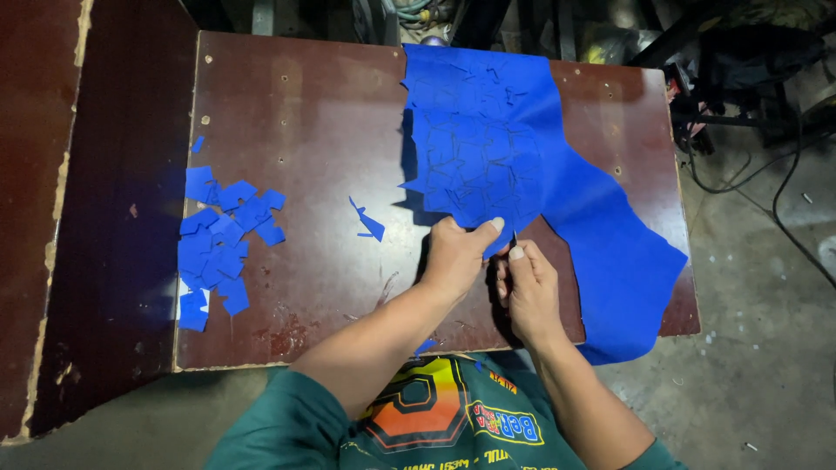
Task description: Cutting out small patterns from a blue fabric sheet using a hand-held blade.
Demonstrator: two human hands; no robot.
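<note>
The left hand (pixel 455 257) pinched the blue sheet (pixel 522 165) just above it. The right hand (pixel 527 287) was closed beside it, maybe on a hidden cutter. Cutting slowly along the lines would work best.

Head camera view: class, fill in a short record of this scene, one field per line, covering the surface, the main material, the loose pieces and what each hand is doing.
Surface: dark brown wooden table, scuffed, with chipped edges
Main material: large blue sheet marked with outlined shapes, draped over the table's right side
Loose pieces: pile of small blue cut pieces at the left; one blue scrap near the middle
Left hand: grip on the sheet's near edge, thumb on top
Right hand: pinched beside that edge; any tool it holds is hidden
</note>
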